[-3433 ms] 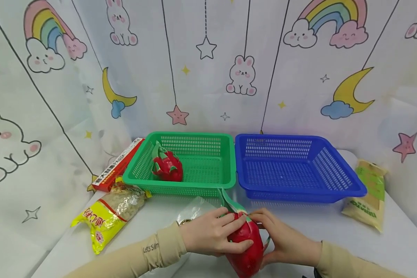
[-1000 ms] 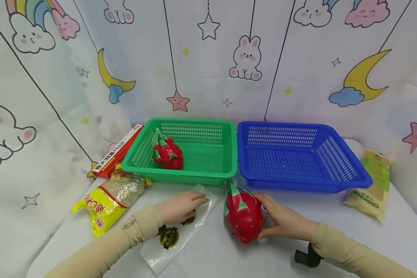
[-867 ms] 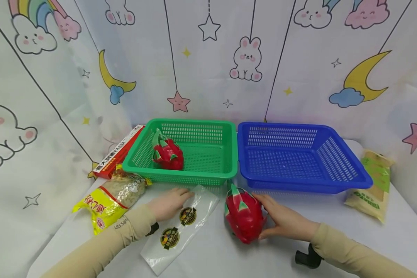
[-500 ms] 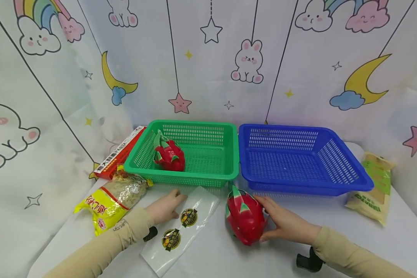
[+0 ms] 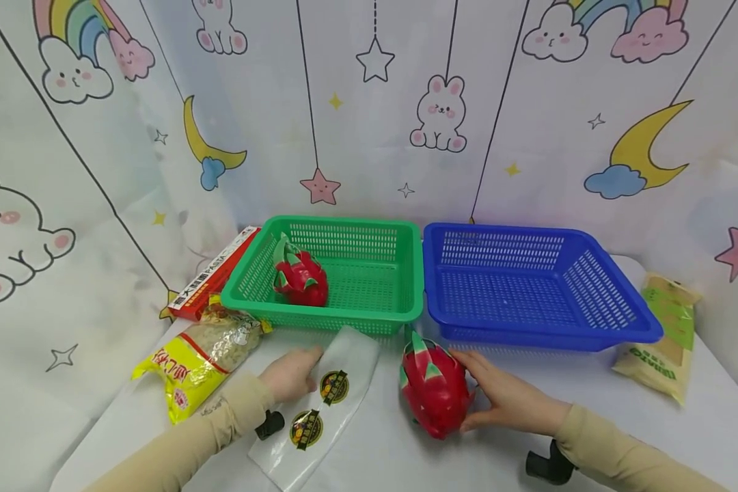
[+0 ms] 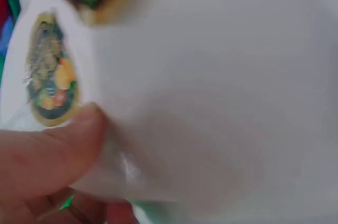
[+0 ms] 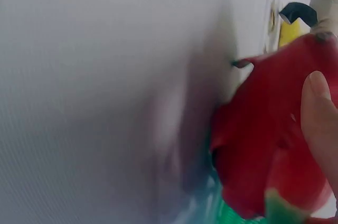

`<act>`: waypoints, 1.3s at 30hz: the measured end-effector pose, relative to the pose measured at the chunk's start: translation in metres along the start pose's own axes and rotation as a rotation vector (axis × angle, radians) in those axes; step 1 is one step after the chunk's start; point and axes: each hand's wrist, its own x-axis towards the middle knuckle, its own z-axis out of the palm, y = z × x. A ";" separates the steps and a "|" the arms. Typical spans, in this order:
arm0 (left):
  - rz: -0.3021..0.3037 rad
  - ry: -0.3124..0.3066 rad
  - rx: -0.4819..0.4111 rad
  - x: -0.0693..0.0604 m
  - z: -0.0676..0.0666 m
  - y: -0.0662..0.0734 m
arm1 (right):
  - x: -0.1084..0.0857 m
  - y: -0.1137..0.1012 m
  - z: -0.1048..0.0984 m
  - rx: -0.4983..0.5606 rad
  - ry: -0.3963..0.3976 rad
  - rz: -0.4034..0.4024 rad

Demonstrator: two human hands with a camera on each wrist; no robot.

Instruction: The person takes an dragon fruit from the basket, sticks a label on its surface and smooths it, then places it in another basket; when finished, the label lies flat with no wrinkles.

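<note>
A flat clear plastic bag [image 5: 352, 362] with round fruit-picture labels lies on the white table. My left hand [image 5: 290, 376] pinches its left edge; in the left wrist view the thumb [image 6: 58, 152] presses on the film [image 6: 87, 76], with fingers underneath. To the bag's right sits a red dragon fruit [image 5: 436, 391] with green-tipped scales. My right hand [image 5: 509, 396] holds the fruit's right side between thumb and fingers, and the right wrist view has the thumb [image 7: 319, 113] against its skin. Another dragon fruit [image 5: 304, 281] lies at the left in the green basket [image 5: 375, 318].
A blue basket [image 5: 529, 335] stands right of the green one. At the left lie a red pasta box [image 5: 215, 273] and a yellow bag of pasta [image 5: 203, 365]. A beige-green packet [image 5: 661, 342] lies at the right. A patterned curtain [image 5: 369, 164] hangs behind.
Earlier both hands held the dragon fruit. My left hand has since left it, gone over to the bag and taken its left edge, shifting the bag slightly. My right hand has stayed on the fruit.
</note>
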 end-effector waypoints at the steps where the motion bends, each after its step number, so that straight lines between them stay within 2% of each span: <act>1: 0.020 0.005 0.012 -0.002 0.000 0.001 | 0.000 0.000 -0.001 -0.012 0.005 -0.012; 6: 0.079 0.034 -0.030 -0.010 0.003 0.003 | 0.002 -0.004 -0.009 -0.069 0.044 -0.096; 10: 0.110 0.043 -0.084 -0.018 0.002 0.007 | 0.005 -0.011 -0.014 -0.100 0.114 -0.180; 12: 0.141 0.027 -0.106 -0.021 -0.004 0.009 | 0.007 -0.016 -0.016 -0.103 0.157 -0.237; 15: 0.188 -0.010 -0.177 -0.024 -0.021 0.015 | 0.010 -0.021 -0.019 -0.095 0.225 -0.354; 18: 0.201 -0.044 -0.291 -0.026 -0.037 0.025 | 0.014 -0.027 -0.020 -0.121 0.283 -0.454; 21: 0.222 -0.056 -0.387 -0.026 -0.042 0.035 | 0.019 -0.033 -0.020 -0.163 0.320 -0.516; 27: 0.226 -0.082 -0.525 -0.027 -0.040 0.054 | 0.028 -0.043 -0.015 -0.218 0.350 -0.608; 31: 0.219 -0.102 -0.650 -0.027 -0.040 0.063 | 0.034 -0.048 -0.010 -0.259 0.362 -0.656; 35: 0.223 -0.134 -0.762 -0.026 -0.040 0.070 | 0.038 -0.053 -0.007 -0.300 0.378 -0.654; 39: 0.212 -0.156 -0.828 -0.023 -0.040 0.075 | 0.042 -0.057 -0.004 -0.318 0.411 -0.618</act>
